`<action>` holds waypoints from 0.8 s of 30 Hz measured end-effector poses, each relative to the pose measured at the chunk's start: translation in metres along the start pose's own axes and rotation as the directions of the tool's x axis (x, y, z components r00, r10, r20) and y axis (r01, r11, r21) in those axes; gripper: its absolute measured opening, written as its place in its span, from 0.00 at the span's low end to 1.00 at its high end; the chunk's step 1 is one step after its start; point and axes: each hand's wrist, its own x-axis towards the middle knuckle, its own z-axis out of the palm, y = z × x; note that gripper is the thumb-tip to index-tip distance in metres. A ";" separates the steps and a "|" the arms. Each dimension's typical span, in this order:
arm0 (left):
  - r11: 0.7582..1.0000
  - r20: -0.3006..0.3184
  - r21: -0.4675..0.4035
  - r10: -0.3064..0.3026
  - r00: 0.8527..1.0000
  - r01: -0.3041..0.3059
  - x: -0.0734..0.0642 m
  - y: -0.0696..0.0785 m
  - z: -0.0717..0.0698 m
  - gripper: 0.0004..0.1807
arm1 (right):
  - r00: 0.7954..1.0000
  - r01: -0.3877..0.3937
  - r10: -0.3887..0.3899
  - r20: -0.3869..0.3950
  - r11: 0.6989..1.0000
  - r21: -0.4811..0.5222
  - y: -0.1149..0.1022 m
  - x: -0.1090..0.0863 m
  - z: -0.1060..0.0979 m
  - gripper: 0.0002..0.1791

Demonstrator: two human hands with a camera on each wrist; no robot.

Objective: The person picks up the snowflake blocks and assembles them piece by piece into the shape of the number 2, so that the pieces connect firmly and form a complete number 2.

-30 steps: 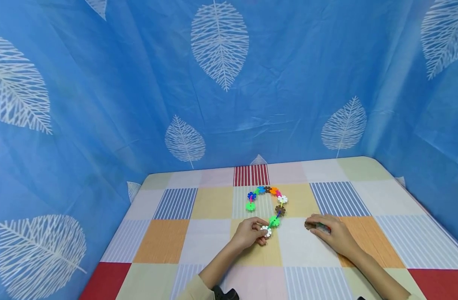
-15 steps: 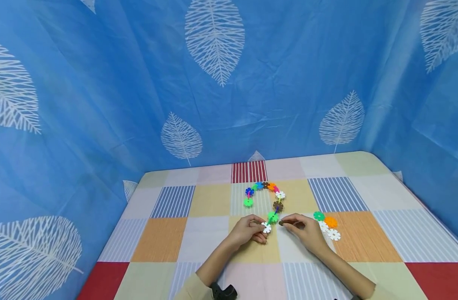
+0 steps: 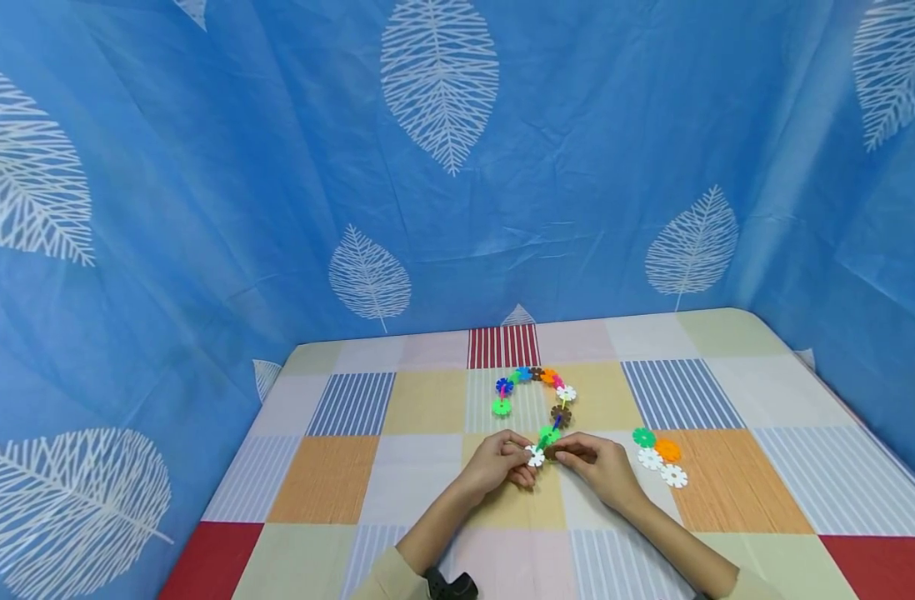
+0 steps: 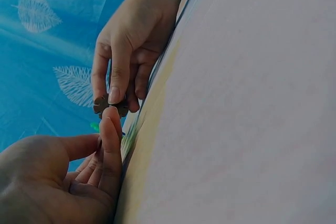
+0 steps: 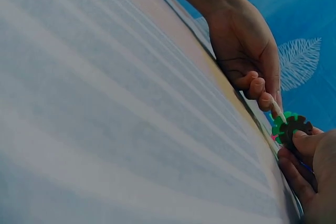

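A curved chain of slotted plastic snowflake discs lies on the table, its far end a green disc (image 3: 502, 407). At the near end, my left hand (image 3: 502, 460) pinches a white snowflake disc (image 3: 535, 455), joined by a green link to a bright green disc (image 3: 550, 435). My right hand (image 3: 602, 471) pinches a brown snowflake disc (image 5: 294, 127) between thumb and fingers, close against the white one. In the left wrist view the brown disc (image 4: 100, 106) shows just above the left fingertips. Whether the two discs' slots are engaged cannot be made out.
Right of the right hand lie several loose discs: a green one (image 3: 643, 437), an orange one (image 3: 668, 451) and two white ones, one of them a white disc (image 3: 674, 476). A patchwork cloth (image 3: 420, 479) covers the table. Blue leaf-patterned curtains (image 3: 562, 167) surround it.
My right hand has moved left from the loose discs, carrying the brown disc to the white one. The left hand stays at the chain's near end.
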 end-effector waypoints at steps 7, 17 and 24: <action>1.000 0.002 -0.020 0.001 1.000 -0.001 0.001 -0.003 0.000 0.08 | 1.000 -0.012 0.011 0.014 0.999 0.049 -0.004 0.001 0.002 0.06; 1.000 -0.009 -0.023 0.005 1.000 -0.005 0.003 -0.001 0.002 0.06 | 0.993 0.091 -0.088 0.082 0.995 -0.032 -0.004 0.005 -0.001 0.08; 0.998 -0.069 0.057 -0.014 0.998 0.018 0.001 -0.001 0.001 0.08 | 0.987 0.130 -0.152 -0.047 0.939 -0.318 0.036 0.002 -0.029 0.13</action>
